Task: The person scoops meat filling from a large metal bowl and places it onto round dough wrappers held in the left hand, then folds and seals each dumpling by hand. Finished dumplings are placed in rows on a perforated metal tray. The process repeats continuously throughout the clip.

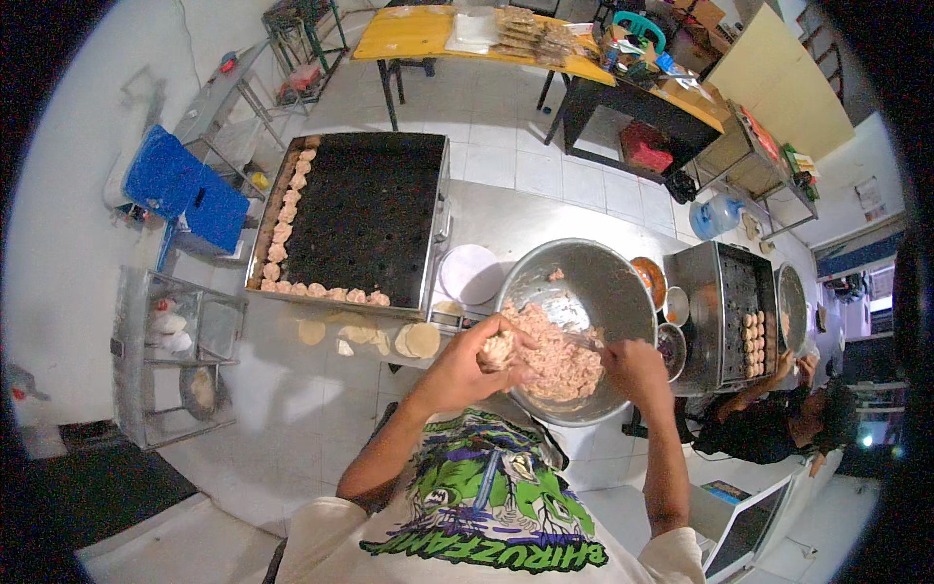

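My left hand [469, 362] is curled round a dumpling [497, 351] at the left rim of a large metal bowl [608, 268]. Pale pink minced filling [556, 352] fills the near part of the bowl. Over its right side, my right hand [637, 372] is closed on a thin metal tool [587, 340], whose tip reaches into the filling; its exact kind is unclear. Round dough wrappers [420, 340] lie on the table just left of my left hand. Farther left, a square dark steamer tray [365, 209] carries dumplings [282, 234] along its left and near edges.
A white round lid [470, 273] lies between tray and bowl. Small bowls [671, 352] stand against the big bowl's right side. Beyond them is another steamer tray [733, 282] with dumplings, and a co-worker [778, 419] in dark clothes. A yellow table [413, 34] stands across the tiled floor.
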The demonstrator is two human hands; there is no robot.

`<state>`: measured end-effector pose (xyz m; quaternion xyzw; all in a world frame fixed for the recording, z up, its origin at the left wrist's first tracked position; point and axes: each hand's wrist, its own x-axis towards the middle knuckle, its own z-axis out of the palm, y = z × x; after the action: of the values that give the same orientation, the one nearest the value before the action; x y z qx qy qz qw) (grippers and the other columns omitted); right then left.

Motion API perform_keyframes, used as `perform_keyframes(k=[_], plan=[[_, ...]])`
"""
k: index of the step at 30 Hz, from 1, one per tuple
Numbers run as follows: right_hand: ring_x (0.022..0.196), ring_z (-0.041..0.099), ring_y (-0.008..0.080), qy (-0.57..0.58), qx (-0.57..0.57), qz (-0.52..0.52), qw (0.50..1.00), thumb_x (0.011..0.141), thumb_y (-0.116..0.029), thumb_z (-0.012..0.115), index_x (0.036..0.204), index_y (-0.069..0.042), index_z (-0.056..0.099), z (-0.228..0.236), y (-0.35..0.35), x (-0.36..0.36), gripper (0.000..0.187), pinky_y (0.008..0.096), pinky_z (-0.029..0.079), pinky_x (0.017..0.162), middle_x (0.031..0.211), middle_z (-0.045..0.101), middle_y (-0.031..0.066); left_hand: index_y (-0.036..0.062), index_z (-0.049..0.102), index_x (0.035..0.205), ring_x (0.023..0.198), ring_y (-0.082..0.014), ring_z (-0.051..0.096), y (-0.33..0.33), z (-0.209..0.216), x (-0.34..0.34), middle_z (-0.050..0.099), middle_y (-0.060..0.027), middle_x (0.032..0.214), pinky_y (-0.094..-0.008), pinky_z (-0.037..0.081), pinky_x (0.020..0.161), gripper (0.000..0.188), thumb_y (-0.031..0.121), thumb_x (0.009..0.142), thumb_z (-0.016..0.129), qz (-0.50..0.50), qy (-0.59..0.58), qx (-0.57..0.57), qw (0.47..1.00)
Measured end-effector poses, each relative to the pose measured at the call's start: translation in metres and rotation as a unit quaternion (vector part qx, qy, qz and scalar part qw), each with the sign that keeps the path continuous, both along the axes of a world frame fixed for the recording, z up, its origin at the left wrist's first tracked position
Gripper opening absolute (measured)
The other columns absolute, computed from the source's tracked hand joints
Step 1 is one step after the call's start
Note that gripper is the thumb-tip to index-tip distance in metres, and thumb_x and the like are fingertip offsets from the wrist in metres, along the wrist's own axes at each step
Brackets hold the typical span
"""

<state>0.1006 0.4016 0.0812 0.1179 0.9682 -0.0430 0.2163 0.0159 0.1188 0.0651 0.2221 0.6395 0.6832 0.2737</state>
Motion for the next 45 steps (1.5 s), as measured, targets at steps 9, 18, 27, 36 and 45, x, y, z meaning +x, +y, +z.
perform_keyframes(k=[9,18,27,36,45], plan=[[0.105,0.067,0.0361,0.130,-0.131,0.029,0.982,0.086,-0.040,0.077,0.105,-0.011,0.074,-0.117,-0.021,-0.002,0.035,0.0489,0.047,0.099,0.111,0.072,0.0168,0.0065,0.070,0.105,0.080,-0.0108,0.066,-0.036,-0.034,-0.017,0.074,-0.0067,0.099,-0.0275,0.056,0.076,0.027,0.015,0.084,0.084,0.041,-0.123,0.044,0.991],[0.127,0.048,0.0417,0.397,-0.279,0.172,0.857,0.066,-0.013,0.092,0.113,-0.010,0.055,-0.006,-0.191,-0.083,0.059,0.0509,0.042,0.101,0.142,0.049,0.0191,0.0066,0.062,0.086,0.084,-0.0126,0.066,-0.058,-0.056,-0.037,0.069,-0.0035,0.091,-0.0273,0.054,0.075,0.016,0.008,0.089,0.078,0.156,-0.323,0.229,0.905],[0.102,0.064,0.0371,0.259,-0.414,0.065,0.870,0.080,-0.015,0.084,0.138,-0.003,0.052,-0.011,-0.276,-0.159,0.068,0.0420,0.057,0.086,0.131,0.052,0.0231,-0.0013,0.046,0.147,0.132,-0.0227,0.054,-0.150,-0.066,-0.088,0.057,-0.0117,0.141,-0.0372,0.043,0.110,0.054,0.032,0.105,0.048,0.148,-0.427,0.365,0.814],[0.089,0.069,0.0218,0.108,-0.529,0.033,0.841,0.085,-0.009,0.078,0.122,-0.003,0.061,-0.095,-0.302,-0.239,0.041,0.0333,0.056,0.080,0.102,0.069,0.0127,0.0041,0.014,0.163,0.155,-0.0273,0.020,-0.248,-0.054,-0.130,0.019,-0.0149,0.169,-0.0424,0.011,0.126,0.091,0.055,0.095,0.049,0.262,-0.210,0.215,0.917],[0.098,0.067,0.0240,0.112,-0.537,0.156,0.821,0.079,-0.001,0.082,0.114,-0.004,0.058,-0.172,-0.415,-0.308,0.043,0.0351,0.054,0.084,0.108,0.064,0.0087,-0.0003,0.054,0.134,0.136,-0.0299,0.049,-0.367,-0.067,-0.114,0.057,-0.0209,0.140,-0.0439,0.035,0.113,0.057,0.045,0.103,0.040,0.493,-0.198,0.210,0.821]])
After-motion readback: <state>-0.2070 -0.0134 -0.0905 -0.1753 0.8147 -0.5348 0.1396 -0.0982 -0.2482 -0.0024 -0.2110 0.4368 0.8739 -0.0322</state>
